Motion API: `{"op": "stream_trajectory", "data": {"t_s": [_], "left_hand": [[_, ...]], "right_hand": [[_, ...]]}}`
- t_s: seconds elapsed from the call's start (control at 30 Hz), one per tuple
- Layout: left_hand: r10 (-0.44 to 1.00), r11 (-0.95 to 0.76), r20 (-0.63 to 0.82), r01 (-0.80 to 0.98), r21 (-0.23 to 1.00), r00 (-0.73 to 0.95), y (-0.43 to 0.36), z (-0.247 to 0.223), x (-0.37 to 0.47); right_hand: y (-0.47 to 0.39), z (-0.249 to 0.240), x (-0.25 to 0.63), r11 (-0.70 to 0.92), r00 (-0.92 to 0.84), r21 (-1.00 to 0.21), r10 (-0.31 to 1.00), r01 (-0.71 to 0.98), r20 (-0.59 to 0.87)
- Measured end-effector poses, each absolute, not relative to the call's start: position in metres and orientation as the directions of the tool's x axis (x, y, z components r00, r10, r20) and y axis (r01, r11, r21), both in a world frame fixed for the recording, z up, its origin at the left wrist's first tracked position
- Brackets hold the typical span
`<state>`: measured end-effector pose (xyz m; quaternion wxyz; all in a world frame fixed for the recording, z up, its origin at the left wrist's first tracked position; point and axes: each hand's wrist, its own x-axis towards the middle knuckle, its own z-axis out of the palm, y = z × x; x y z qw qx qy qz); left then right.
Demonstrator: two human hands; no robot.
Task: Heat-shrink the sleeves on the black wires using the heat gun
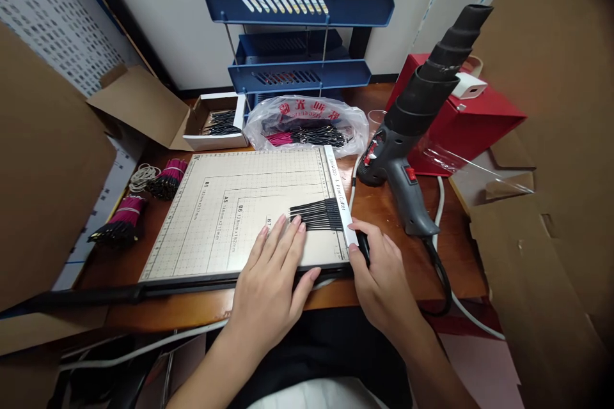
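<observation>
A paper cutter (192, 230) with a cream, gridded board lies before me on the wooden table. Beside its white edge strip (339, 195) a row of thin black wires or tubes (316, 214) is laid side by side, their right ends at the strip. My left hand (271, 278) rests flat on the board with its fingers stretched out, the fingertips touching or close to the near wires. At the cutter's near right corner, my right hand (381, 265) is closed around the edge, thumb and index finger against the white strip. Its other fingers are partly hidden.
Behind the cutter are a clear plastic bag (355, 121) of wires, an open small box (215, 139) and a blue tray rack (297, 77). A heat gun (407, 134) stands at right by a red box (489, 112). Two pink-and-black bundles (122, 214) lie left.
</observation>
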<state>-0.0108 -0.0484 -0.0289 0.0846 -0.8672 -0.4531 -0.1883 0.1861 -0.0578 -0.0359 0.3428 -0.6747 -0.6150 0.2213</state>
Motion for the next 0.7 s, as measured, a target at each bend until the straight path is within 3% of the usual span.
{"op": "stream_trajectory", "data": {"t_s": [0.2, 0.37, 0.53, 0.7], "left_hand": [[0.776, -0.563, 0.384, 0.824, 0.065, 0.5, -0.046, -0.023, -0.017], [0.836, -0.435, 0.392, 0.899, 0.05, 0.382, -0.033, -0.015, -0.031], [0.849, -0.447, 0.302, 0.894, -0.026, 0.434, -0.027, -0.02, -0.031], [0.864, -0.442, 0.248, 0.896, -0.043, 0.438, -0.025, -0.023, -0.023]], "right_hand": [[-0.05, -0.026, 0.187, -0.008, 0.177, -0.754, 0.974, 0.657, 0.144], [-0.028, -0.012, 0.177, -0.063, 0.181, -0.717, 0.979, 0.694, 0.089], [-0.013, -0.009, 0.171, -0.089, 0.125, -0.628, 0.992, 0.773, 0.013], [-0.014, -0.013, 0.172, -0.104, 0.158, -0.651, 0.987, 0.752, 0.025]]}}
